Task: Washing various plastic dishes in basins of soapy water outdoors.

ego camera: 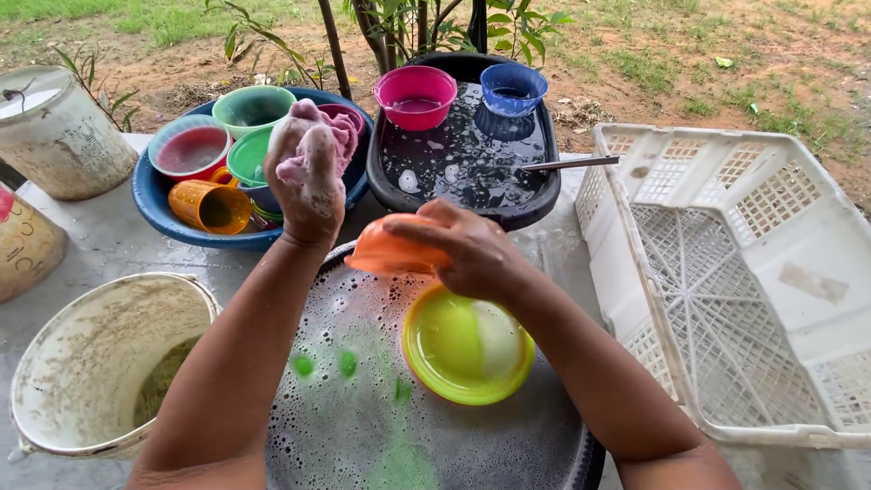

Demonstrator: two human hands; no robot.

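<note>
My left hand (307, 181), covered in suds, is raised over the wash basin and grips a pink cloth (340, 134). My right hand (472, 252) holds an orange plastic bowl (390, 256) tilted on its side just above the foamy water. Below that hand a yellow-green bowl (467, 349) floats in the soapy black basin (408, 436).
A blue basin (159, 213) at the back left holds several coloured bowls and an orange cup (210, 207). A black tray of water (467, 150) carries a pink bowl, a blue bowl and a metal utensil. A white plastic crate (735, 272) stands at the right; a dirty white bucket (95, 363) at the left.
</note>
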